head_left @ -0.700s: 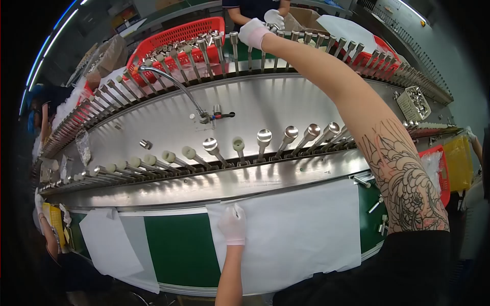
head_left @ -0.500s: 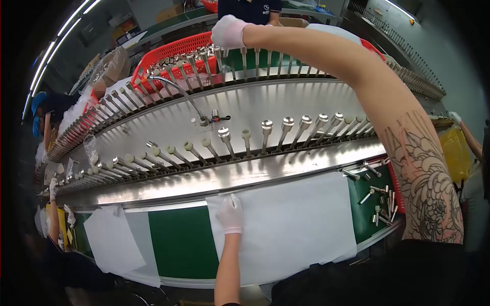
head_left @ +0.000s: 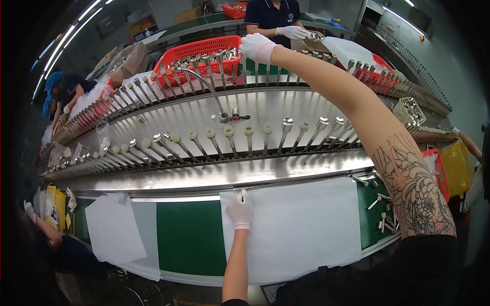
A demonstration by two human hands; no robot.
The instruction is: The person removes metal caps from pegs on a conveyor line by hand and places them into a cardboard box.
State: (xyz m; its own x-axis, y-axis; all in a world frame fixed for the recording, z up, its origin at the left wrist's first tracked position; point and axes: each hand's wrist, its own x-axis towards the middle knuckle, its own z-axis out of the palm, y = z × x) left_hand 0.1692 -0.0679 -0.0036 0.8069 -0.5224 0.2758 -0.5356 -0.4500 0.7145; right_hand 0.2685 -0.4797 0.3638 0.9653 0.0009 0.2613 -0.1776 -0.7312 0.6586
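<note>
My left hand (head_left: 240, 210), in a white glove with a pink cuff, rests near the upper left corner of a white sheet (head_left: 301, 224). Its fingers are curled, thumb against forefinger; whatever is in them is too small to make out. My right hand (head_left: 256, 48), gloved alike, reaches across to the far row of metal posts, beside a red basket (head_left: 176, 53) of small metal parts. Its fingers are curled at the post tops, and what they hold is hidden. In the near row, a shiny metal cap (head_left: 287, 122) tops one post, while a neighbouring post (head_left: 267, 128) shows a pale tip.
A curved metal nozzle (head_left: 217, 99) rises from the steel bed between the rows. Loose metal parts (head_left: 375, 202) lie on the green surface at right. Opposite stands a co-worker (head_left: 273, 18) in white gloves. Another person bends at far left, and more arms show at both edges.
The view has shifted, bringing more of the far side into sight. The near posts have moved right past the nozzle. My left hand stays on the sheet; my right stays at the far row.
</note>
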